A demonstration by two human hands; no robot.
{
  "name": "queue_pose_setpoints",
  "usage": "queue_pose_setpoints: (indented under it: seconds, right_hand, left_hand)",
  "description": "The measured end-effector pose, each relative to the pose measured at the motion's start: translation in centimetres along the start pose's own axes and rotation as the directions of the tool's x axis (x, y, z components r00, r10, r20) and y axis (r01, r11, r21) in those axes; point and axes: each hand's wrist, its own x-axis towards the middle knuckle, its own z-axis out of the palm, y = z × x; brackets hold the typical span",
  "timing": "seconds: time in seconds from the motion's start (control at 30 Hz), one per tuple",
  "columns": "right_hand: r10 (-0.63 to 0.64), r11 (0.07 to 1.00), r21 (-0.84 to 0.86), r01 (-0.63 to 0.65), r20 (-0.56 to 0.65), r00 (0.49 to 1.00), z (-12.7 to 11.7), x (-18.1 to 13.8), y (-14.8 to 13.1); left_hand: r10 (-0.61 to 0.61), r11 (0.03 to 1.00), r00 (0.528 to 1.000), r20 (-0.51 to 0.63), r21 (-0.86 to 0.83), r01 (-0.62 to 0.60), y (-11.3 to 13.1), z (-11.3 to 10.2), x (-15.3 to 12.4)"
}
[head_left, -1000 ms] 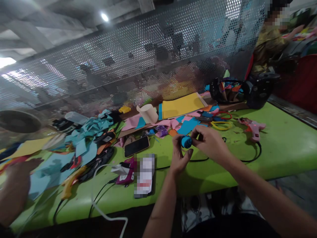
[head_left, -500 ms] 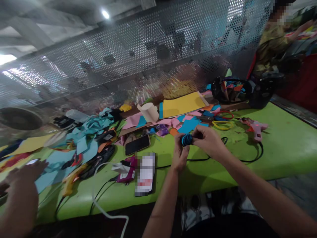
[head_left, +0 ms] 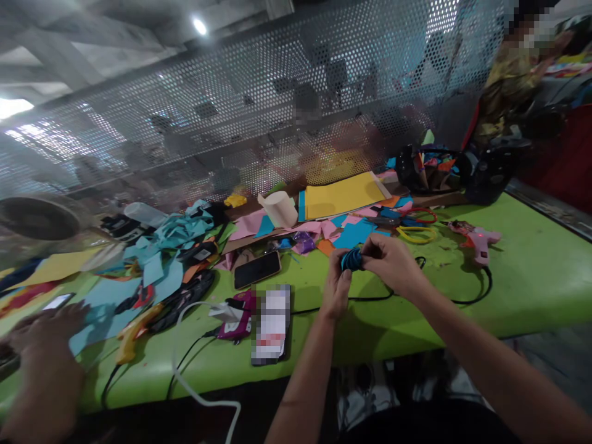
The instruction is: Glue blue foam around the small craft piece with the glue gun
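Both my hands hold a small blue paper roll just above the green table. My left hand grips it from below and behind, fingers closed round it. My right hand pinches its right end with thumb and fingers. A black cable runs on the table under my hands.
A pink glue gun lies to the right. Scissors, coloured paper scraps and a yellow sheet lie behind my hands. Two phones lie to the left. Another person's hand rests at far left. A perforated metal screen backs the table.
My hands have turned the blue roll a little and closed tighter on it. The other person's hand at the left has shifted on the table.
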Motion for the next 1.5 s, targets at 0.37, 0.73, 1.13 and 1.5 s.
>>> queue_pose_setpoints:
  seconds: [0.37,0.73,1.13,1.5]
  right_hand:
    - [-0.035,0.987,0.162,0.016,0.114,0.993,-0.5,-0.3,0.4]
    - [-0.156,0.980,0.131,0.149,0.046,0.987,-1.1,-1.9,0.3]
    - [-0.457,0.869,-0.209,0.448,0.005,0.889,-0.1,-3.1,1.0]
    - [-0.551,0.689,-0.500,0.525,0.109,0.827,0.4,-3.3,1.0]
  left_hand:
    - [-0.148,0.980,0.988,-0.036,-0.139,0.142,-2.8,-0.1,-0.2]
    - [-0.238,0.962,0.968,-0.079,-0.157,0.223,-2.6,-0.1,-0.3]
    - [-0.233,0.962,0.968,-0.088,-0.166,0.217,-2.4,0.4,-0.2]
    - [-0.152,0.984,0.988,0.010,-0.089,0.152,-0.3,0.3,-0.1]
